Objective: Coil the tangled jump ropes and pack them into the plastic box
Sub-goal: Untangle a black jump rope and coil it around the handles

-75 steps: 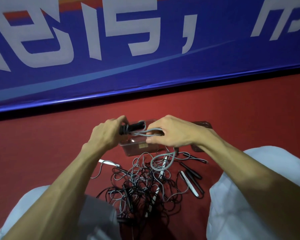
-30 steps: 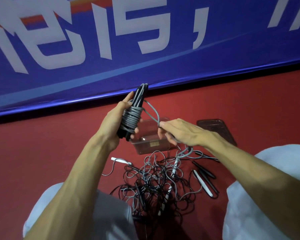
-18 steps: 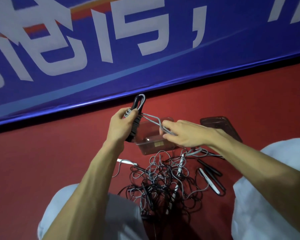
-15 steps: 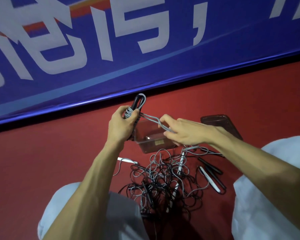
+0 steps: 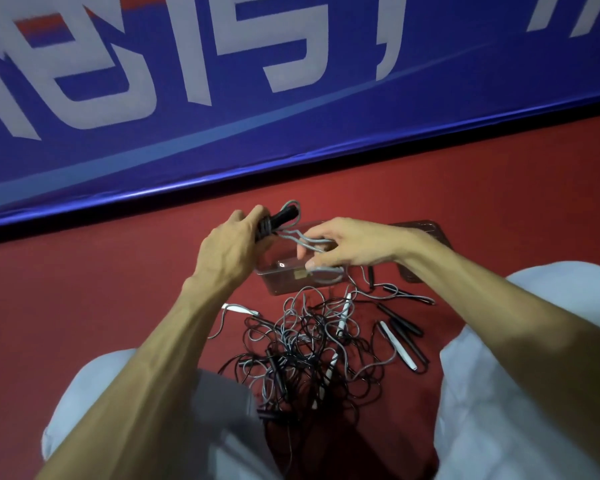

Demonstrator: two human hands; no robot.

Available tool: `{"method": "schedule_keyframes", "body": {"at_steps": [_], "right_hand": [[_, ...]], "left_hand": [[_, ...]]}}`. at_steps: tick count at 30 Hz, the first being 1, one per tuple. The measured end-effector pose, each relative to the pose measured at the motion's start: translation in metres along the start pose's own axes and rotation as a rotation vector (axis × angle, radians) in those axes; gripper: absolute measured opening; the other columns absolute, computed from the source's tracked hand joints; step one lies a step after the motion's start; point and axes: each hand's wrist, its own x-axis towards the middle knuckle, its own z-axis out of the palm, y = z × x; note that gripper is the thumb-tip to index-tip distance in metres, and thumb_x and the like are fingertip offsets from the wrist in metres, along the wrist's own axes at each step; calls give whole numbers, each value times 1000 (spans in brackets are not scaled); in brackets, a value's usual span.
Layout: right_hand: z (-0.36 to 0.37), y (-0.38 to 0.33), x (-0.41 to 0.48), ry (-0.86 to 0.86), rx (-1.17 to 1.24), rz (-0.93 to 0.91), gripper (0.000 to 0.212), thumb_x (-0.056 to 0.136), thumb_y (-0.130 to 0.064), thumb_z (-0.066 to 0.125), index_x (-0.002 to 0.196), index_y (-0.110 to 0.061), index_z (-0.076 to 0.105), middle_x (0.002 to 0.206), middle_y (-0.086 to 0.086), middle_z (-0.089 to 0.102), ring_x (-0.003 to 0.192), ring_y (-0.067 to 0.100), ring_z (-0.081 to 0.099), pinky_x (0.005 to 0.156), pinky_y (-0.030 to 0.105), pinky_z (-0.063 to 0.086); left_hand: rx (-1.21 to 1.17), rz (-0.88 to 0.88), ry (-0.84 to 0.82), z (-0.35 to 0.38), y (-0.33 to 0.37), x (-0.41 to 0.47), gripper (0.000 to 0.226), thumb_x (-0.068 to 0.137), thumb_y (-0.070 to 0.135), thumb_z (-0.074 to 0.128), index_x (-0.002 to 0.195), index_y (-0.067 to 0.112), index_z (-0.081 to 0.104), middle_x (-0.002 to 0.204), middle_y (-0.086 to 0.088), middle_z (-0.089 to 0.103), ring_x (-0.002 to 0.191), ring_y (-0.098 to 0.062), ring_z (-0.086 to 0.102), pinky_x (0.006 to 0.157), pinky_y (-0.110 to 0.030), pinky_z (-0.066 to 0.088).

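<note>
The left hand (image 5: 227, 247) gripped a coiled jump rope (image 5: 279, 218) above the plastic box (image 5: 281, 284). Just beside it, over the box, the right hand (image 5: 350, 242) pinched the rope's loose grey cord (image 5: 293, 237). Tangled jump ropes (image 5: 309, 348) lay on the floor (image 5: 118, 289) below the box.

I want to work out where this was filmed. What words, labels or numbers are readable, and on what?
Blue banner: big white characters, cut off by the top edge, unreadable; one mark reads ",".
Plastic box: small tan label on its near wall, too small to read.
</note>
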Motion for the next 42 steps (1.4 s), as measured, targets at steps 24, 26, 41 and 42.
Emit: {"method": "schedule_keyframes", "body": {"at_steps": [24,26,41,42], "right_hand": [[-24,11,-2,560,-121,-45,23,79,2,72,83,-19,79,71,-17,69,73,-6,65,71,13,48],[-23,17,1,581,-162,-47,22,79,1,72,88,-18,79,71,-21,65,72,-7,62,72,14,47],[9,24,7,386,-34,29,9,90,-23,66,90,-29,59,63,-4,71,55,6,59,59,27,46],[12,23,7,384,4,34,8,91,-23,65,91,-28,58,61,-2,71,52,7,57,55,25,43]], "left_hand": [[-52,208,-250,-20,43,-12,80,57,96,30,106,45,67,61,1,65,54,-11,56,58,-29,48],[-103,183,-230,-20,40,-12,72,59,87,32,106,46,68,66,3,67,60,-13,58,59,-29,45],[-1297,-270,-49,-46,36,-10,32,93,11,45,106,26,70,65,-7,63,39,-24,51,37,-22,41],[-1348,-310,-58,-47,36,-9,36,93,15,44,113,32,68,68,-9,63,40,-25,51,37,-23,42]]}}
